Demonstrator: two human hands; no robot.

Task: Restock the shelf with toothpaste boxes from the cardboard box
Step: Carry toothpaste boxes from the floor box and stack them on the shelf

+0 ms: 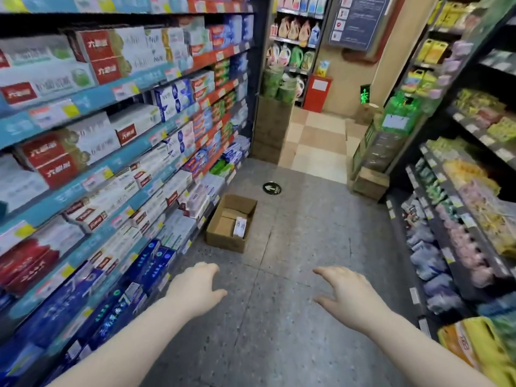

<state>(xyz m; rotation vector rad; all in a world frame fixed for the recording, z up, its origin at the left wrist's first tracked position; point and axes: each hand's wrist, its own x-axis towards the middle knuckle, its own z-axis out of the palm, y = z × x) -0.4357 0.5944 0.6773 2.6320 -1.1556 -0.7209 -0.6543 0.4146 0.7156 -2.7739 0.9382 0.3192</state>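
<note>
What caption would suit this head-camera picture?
Both empty hands, left and right, reach toward a nearly empty cardboard box on the floor beside toothpaste shelves.

The cardboard box (230, 223) is matt brown paperboard. The floor (293, 275) looks like speckled grey stone, smooth. The toothpaste boxes (92, 51) on the shelf (83, 101) are glossy printed card.
</note>
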